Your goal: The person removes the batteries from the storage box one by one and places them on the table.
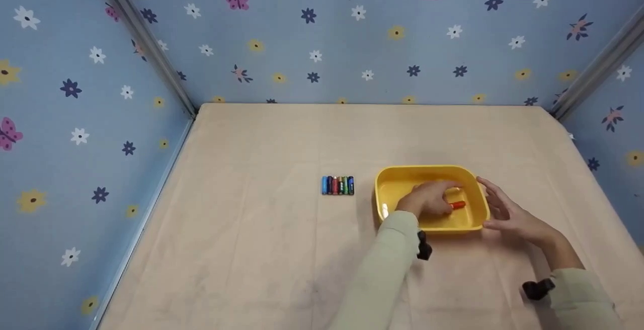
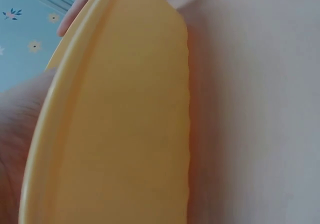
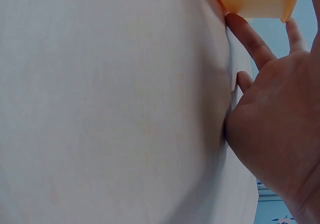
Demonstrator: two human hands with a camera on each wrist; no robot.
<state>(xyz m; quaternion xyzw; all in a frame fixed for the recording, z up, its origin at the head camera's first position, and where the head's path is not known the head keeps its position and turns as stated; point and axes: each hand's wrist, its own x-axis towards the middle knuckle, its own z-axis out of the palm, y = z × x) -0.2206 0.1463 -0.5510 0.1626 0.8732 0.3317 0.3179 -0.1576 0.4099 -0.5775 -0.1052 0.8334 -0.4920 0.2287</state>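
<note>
A yellow plastic basin (image 1: 402, 169) stands on the cloth-covered table, right of centre. My left hand (image 1: 428, 198) is reaching down inside it, with the index finger stretched toward the right wall. A short red battery (image 1: 457, 204) lies by the thumb, its left end hidden by the hand. My right hand (image 1: 520, 223) is at the basin's right end, fingers spread, with fingertips touching or very close to the outer wall. The right wrist view shows those spread fingers beside the basin. In the left wrist view the basin's side hides most of the left hand.
Several coloured batteries (image 1: 338, 185) stand side by side in a neat row left of the basin. Pale cloth (image 1: 241, 219) covers the table. Blue patterned panels (image 1: 347, 43) close off the back and both sides.
</note>
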